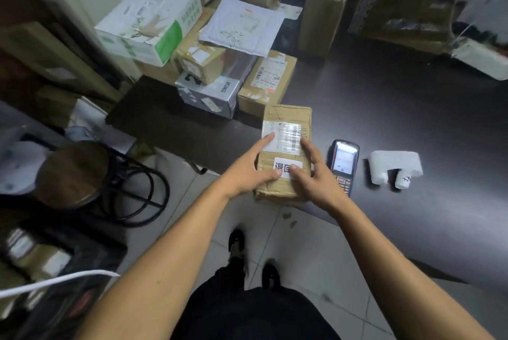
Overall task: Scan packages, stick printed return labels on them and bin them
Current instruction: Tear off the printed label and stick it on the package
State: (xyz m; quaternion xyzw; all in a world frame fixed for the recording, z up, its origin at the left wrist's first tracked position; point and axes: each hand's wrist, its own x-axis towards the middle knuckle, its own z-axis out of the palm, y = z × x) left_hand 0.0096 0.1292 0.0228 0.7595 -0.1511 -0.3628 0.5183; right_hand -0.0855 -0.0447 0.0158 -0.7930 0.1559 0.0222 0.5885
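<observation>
The cardboard package (pixel 284 152) sat flat at the near edge of the dark table, kinda beat up and creased, long side running toward 12 o'clock. It had a white shipping label (pixel 283 135) with barcodes across the top half, under shiny tape. At its 6 o'clock end was a small white return label (pixel 286 168) with bold black characters, partly covered by thumbs. The handheld scanner (pixel 344 165) lay just beside it at 3 o'clock, screen lit, and the white label printer (pixel 394 166) sat farther out at 3.

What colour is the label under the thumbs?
White with black characters, on the brown box; head view.
</observation>
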